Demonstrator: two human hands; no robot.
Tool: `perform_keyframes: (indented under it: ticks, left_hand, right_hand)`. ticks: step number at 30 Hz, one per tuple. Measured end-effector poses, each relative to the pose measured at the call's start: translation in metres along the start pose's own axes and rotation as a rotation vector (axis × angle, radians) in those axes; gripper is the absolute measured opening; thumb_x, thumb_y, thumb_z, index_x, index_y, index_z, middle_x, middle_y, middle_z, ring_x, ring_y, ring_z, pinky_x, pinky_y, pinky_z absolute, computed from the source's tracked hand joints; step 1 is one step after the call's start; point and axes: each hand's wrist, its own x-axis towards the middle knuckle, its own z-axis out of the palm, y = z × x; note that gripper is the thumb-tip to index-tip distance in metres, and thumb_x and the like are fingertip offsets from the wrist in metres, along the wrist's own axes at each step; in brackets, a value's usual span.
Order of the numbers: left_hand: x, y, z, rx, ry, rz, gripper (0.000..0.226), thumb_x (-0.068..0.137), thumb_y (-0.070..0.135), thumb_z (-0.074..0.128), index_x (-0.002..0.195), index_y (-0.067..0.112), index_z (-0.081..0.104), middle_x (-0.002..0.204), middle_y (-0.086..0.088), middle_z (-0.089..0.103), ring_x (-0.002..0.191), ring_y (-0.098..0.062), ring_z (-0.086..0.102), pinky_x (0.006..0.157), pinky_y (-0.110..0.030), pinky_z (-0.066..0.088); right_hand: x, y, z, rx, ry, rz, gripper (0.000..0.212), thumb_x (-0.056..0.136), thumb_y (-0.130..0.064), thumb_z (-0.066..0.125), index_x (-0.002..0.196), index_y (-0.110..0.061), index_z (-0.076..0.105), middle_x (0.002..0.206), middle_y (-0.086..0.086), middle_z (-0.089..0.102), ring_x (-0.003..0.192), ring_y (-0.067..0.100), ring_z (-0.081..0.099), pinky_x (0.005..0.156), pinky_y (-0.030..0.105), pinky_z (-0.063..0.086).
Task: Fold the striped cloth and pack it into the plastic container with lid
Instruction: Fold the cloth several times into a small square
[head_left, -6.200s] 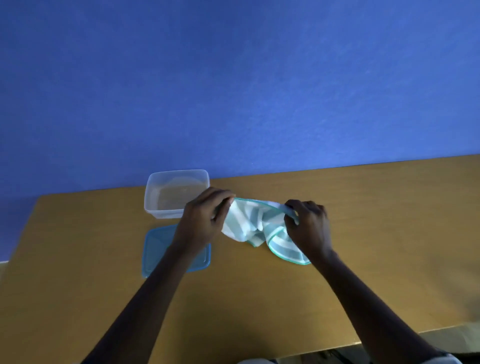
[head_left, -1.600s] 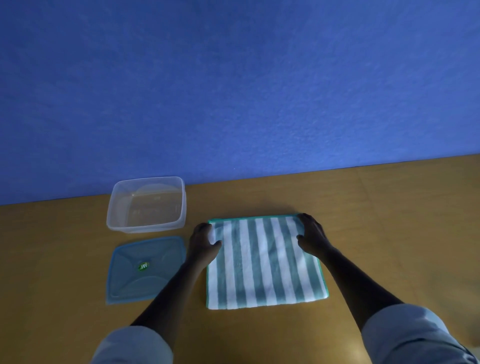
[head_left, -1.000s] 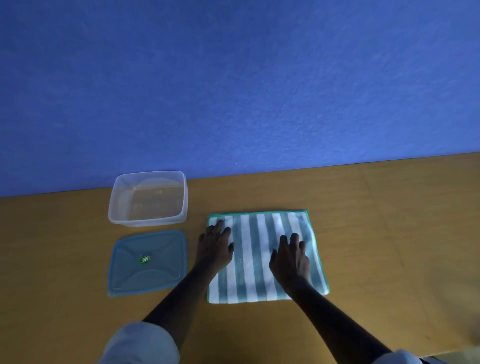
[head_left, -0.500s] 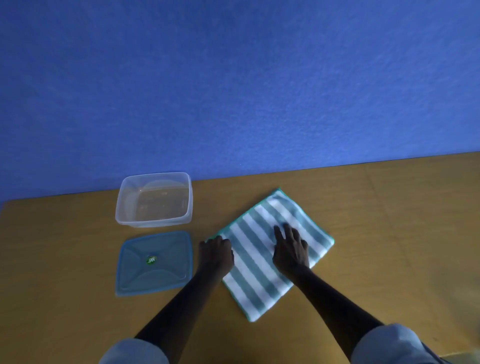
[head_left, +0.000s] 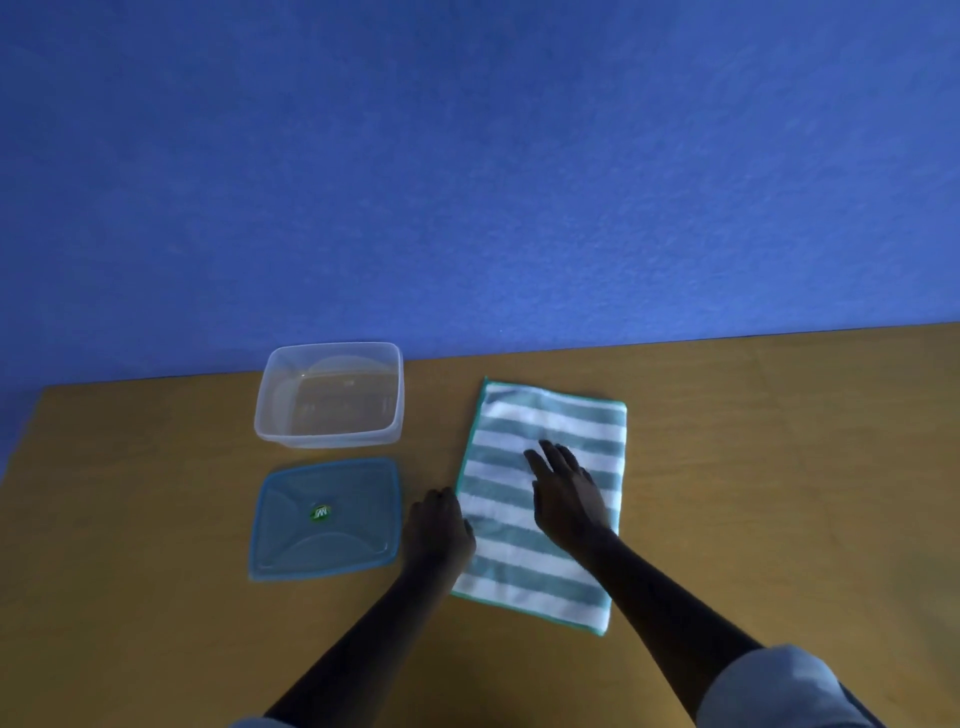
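Observation:
The striped cloth (head_left: 545, 431), teal and white with a teal hem, lies flat on the wooden table as a tall rectangle, stripes running left to right. My right hand (head_left: 563, 493) rests palm down on its middle with fingers spread. At the cloth's left edge, my left hand (head_left: 439, 525) is curled with its fingers on the hem; whether it pinches the cloth is hidden. The clear plastic container (head_left: 330, 395) stands empty to the cloth's left, near the wall. Its blue lid (head_left: 324, 517) lies flat just in front of the container.
The wooden table (head_left: 779, 467) meets a blue wall along its far edge. Its left edge runs near the container and lid. Bare tabletop stretches to the right of the cloth and in front of it.
The cloth has turned on the table from a diagonal lie to an upright rectangle with horizontal stripes. My right hand stayed flat on it and my left hand stayed at its left edge.

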Motion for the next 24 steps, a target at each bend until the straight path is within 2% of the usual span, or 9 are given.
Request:
perform_keyframes:
  ticks: [3, 8, 10, 12, 16, 20, 24]
  left_hand:
    - [-0.001, -0.007, 0.001, -0.064, 0.000, -0.027, 0.038, 0.096, 0.030, 0.053, 0.128, 0.011, 0.048, 0.127, -0.011, 0.059, 0.121, -0.030, 0.057, 0.097, -0.038, 0.045]
    - [-0.005, -0.007, 0.003, -0.131, -0.052, -0.113, 0.036, 0.096, 0.033, 0.055, 0.124, 0.011, 0.051, 0.123, -0.014, 0.062, 0.116, -0.032, 0.061, 0.092, -0.038, 0.050]
    - [-0.006, -0.007, 0.005, -0.169, -0.055, -0.150, 0.036, 0.094, 0.033, 0.057, 0.121, 0.011, 0.054, 0.120, -0.015, 0.064, 0.113, -0.033, 0.063, 0.090, -0.038, 0.051]
    - [-0.006, -0.009, 0.005, -0.205, -0.066, -0.175, 0.036, 0.091, 0.033, 0.058, 0.118, 0.009, 0.060, 0.119, -0.015, 0.067, 0.113, -0.033, 0.064, 0.089, -0.036, 0.052]
    - [-0.007, -0.011, 0.006, -0.307, -0.077, -0.182, 0.031, 0.083, 0.031, 0.061, 0.103, 0.010, 0.068, 0.111, -0.012, 0.072, 0.108, -0.033, 0.067, 0.081, -0.033, 0.052]
    - [-0.012, -0.014, 0.009, -0.482, -0.036, -0.189, 0.025, 0.080, 0.030, 0.067, 0.091, 0.016, 0.049, 0.082, -0.002, 0.062, 0.093, -0.032, 0.065, 0.067, -0.029, 0.039]
    - [-0.015, -0.023, 0.013, -0.528, -0.084, -0.122, 0.030, 0.078, 0.031, 0.070, 0.093, 0.019, 0.047, 0.085, 0.000, 0.063, 0.087, -0.028, 0.063, 0.068, -0.028, 0.040]
  right_hand:
    - [-0.024, 0.000, 0.011, -0.053, 0.044, 0.040, 0.052, 0.088, -0.009, 0.061, 0.140, -0.015, 0.053, 0.148, 0.012, 0.052, 0.134, 0.032, 0.051, 0.098, 0.045, 0.052]
    - [-0.036, 0.007, 0.019, -0.039, 0.007, -0.004, 0.048, 0.098, -0.016, 0.054, 0.145, -0.015, 0.052, 0.155, 0.016, 0.046, 0.144, 0.034, 0.043, 0.112, 0.053, 0.040]
    - [-0.034, 0.010, 0.015, -0.031, -0.026, -0.023, 0.051, 0.099, -0.017, 0.051, 0.149, -0.013, 0.046, 0.157, 0.015, 0.043, 0.147, 0.033, 0.038, 0.116, 0.052, 0.036]
    - [-0.034, 0.011, 0.008, -0.031, -0.021, -0.023, 0.053, 0.096, -0.017, 0.054, 0.148, -0.010, 0.045, 0.155, 0.015, 0.046, 0.145, 0.032, 0.041, 0.115, 0.049, 0.038]
    - [-0.041, 0.012, -0.007, 0.011, 0.024, 0.107, 0.049, 0.092, -0.014, 0.059, 0.140, -0.010, 0.052, 0.146, 0.010, 0.054, 0.135, 0.029, 0.049, 0.102, 0.043, 0.050]
    - [-0.059, 0.020, -0.012, 0.060, 0.040, 0.275, 0.046, 0.094, -0.019, 0.059, 0.139, -0.012, 0.048, 0.143, 0.010, 0.050, 0.124, 0.028, 0.052, 0.091, 0.042, 0.057]
    - [-0.080, 0.026, -0.009, 0.152, 0.019, 0.460, 0.044, 0.094, -0.022, 0.058, 0.133, -0.009, 0.042, 0.128, 0.012, 0.053, 0.105, 0.025, 0.056, 0.076, 0.037, 0.057]
